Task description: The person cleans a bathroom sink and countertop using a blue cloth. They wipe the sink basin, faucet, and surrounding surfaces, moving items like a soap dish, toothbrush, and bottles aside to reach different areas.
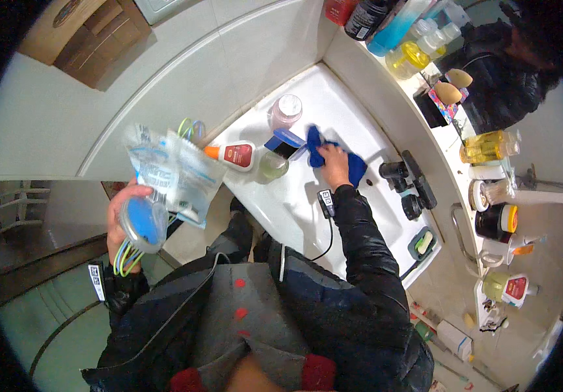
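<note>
My left hand [122, 215] grips a clear jar with a blue top [142, 223] and a printed plastic packet [178, 171]; thin green and blue loops [127, 257] hang below the jar. My right hand [334, 164] rests on a crumpled dark blue cloth [356, 169] on the white sink's surface, fingers on the fabric; whether they grip it I cannot tell. Left of the cloth stand a dark blue box [285, 143], a greenish clear container [274, 165], a bottle with a red label and orange cap [238, 156], and a pinkish jar with a white lid [286, 110].
A black faucet [409, 183] rises at the sink's right side, near a soap dish [422, 243]. Bottles, including a yellow pump bottle [406, 60], and two makeup sponges [447, 93] line the mirror shelf. A wooden box [97, 41] is at the upper left.
</note>
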`<state>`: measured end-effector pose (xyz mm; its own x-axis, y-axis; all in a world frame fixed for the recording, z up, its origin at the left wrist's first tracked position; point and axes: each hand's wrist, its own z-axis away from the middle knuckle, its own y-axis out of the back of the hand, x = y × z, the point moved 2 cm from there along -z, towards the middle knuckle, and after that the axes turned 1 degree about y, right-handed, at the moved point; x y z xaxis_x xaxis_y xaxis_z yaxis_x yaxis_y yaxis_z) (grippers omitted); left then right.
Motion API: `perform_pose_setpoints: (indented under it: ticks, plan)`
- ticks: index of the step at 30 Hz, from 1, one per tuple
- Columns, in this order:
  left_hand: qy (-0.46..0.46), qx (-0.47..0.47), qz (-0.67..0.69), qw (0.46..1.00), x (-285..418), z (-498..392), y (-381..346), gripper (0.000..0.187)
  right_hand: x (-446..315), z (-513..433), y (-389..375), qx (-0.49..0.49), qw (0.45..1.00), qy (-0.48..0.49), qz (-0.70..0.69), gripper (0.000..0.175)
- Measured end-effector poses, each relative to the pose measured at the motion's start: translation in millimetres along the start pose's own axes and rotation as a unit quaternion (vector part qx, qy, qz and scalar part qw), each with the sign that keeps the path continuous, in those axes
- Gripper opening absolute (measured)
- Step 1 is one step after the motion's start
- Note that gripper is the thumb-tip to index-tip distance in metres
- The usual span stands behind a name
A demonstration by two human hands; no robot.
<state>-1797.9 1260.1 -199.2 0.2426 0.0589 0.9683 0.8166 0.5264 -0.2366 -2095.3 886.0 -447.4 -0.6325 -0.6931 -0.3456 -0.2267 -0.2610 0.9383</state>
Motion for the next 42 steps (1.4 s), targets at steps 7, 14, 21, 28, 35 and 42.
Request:
perform_pose_setpoints:
  ticks: [7,14,21,28,35,42]
  plan:
    - [-0.037,-0.015,-0.008,0.999,-0.5,-12.7,-5.4,0.088,-52.8,36.8,22.4,0.147,0.978,-0.034,-0.141,0.077]
    - [-0.028,-0.029,-0.012,0.999,2.1,-19.1,-6.1,0.084,-92.0,5.6,20.0,0.155,0.964,-0.014,-0.215,0.074]
    - [0.001,-0.043,0.027,0.999,5.3,-28.4,-7.3,0.072,-35.3,-10.8,11.3,0.243,0.931,-0.124,-0.241,0.048]
    - [0.001,-0.035,-0.010,0.999,7.4,-28.7,-0.9,0.071,-0.3,-137.7,25.7,0.271,0.897,-0.124,-0.325,0.053]
    - [-0.051,-0.084,-0.026,0.995,2.1,-34.0,9.0,0.076,-0.5,-187.5,25.9,0.274,0.885,-0.153,-0.343,0.066]
    - [-0.042,-0.090,-0.034,0.994,5.6,-33.8,8.6,0.072,16.0,-176.4,10.6,0.267,0.864,-0.093,-0.416,0.065]
